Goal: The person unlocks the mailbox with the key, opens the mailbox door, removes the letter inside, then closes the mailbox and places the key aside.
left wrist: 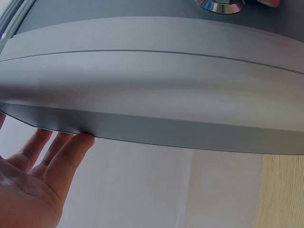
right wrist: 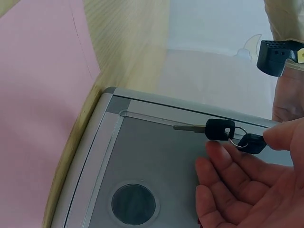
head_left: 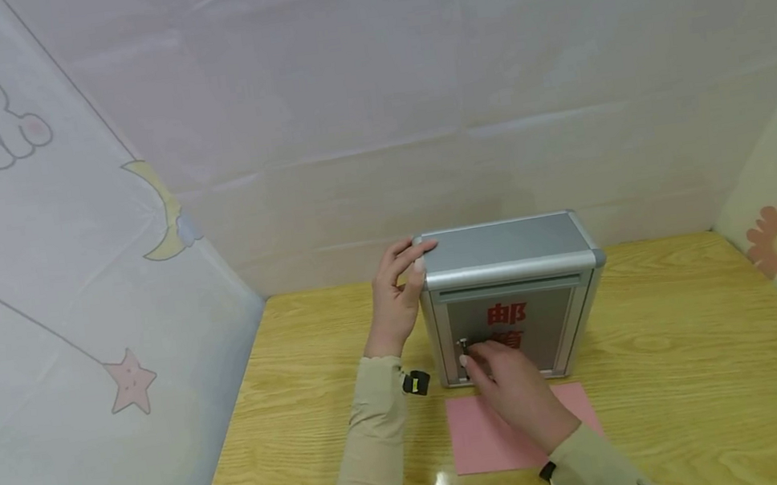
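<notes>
A grey metal mailbox [head_left: 505, 243] with red characters and a top slot stands on the wooden table. My left hand [head_left: 396, 302] rests on its upper left edge; in the left wrist view, the fairly straight fingers [left wrist: 71, 156] touch the casing's edge. My right hand [head_left: 516, 389] is at the front door's left side, by the lock [head_left: 462, 343]. There, in the right wrist view, my thumb and index finger pinch the black head of a key [right wrist: 252, 143]. A second key [right wrist: 219, 129] hangs from the same ring. The pinched key's blade is hidden.
A pink sheet of paper [head_left: 485, 433] lies on the table [head_left: 680, 368] in front of the mailbox, partly under my right forearm. Behind stands a pale cloth backdrop [head_left: 344, 118], with printed side panels left and right.
</notes>
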The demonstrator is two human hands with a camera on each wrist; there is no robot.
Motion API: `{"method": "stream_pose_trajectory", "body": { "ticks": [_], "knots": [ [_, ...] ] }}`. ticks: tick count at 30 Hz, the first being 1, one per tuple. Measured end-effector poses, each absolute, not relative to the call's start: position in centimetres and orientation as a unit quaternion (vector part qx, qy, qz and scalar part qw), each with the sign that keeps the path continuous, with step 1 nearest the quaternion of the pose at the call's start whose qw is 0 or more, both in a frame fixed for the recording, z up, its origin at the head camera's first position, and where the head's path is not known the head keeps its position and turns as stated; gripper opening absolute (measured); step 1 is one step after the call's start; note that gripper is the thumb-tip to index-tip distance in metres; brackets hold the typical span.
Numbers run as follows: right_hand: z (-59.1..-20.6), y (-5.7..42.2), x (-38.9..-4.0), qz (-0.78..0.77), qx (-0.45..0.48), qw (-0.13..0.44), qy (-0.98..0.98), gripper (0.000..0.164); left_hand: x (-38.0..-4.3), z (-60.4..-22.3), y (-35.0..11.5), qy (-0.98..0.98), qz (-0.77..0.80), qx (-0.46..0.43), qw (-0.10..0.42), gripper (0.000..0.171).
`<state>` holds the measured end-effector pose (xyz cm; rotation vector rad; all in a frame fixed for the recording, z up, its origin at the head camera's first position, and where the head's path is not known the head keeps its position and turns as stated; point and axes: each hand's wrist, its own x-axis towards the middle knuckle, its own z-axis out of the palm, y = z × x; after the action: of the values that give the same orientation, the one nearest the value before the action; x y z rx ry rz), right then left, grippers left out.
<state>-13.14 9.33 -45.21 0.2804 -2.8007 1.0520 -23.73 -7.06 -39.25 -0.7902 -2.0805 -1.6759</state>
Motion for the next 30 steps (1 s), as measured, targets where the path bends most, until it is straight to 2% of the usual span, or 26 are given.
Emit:
{"method": "stream_pose_trajectory", "body": {
  "ticks": [8,13,22,30],
  "knots": [
    [-45.0,9.5,-13.3,0.371,0.09,0.05,-0.923,0.033,-21.3,-36.4,-7.1,-0.73,-0.593,-0.292,0.175,0.036],
    [-44.8,9.5,-13.4,0.377,0.085,0.052,-0.921,0.031,-21.4,-36.6,-7.2,-0.729,-0.593,-0.292,0.177,0.036],
    [-44.7,9.4,-13.5,0.362,0.067,0.07,-0.927,0.03,-21.2,-36.4,-7.2,-0.732,-0.59,-0.293,0.171,0.033],
    [-44.7,9.2,-13.3,0.321,0.079,0.12,-0.936,0.027,-21.1,-36.2,-7.1,-0.731,-0.592,-0.295,0.167,0.032]
  ]
}}
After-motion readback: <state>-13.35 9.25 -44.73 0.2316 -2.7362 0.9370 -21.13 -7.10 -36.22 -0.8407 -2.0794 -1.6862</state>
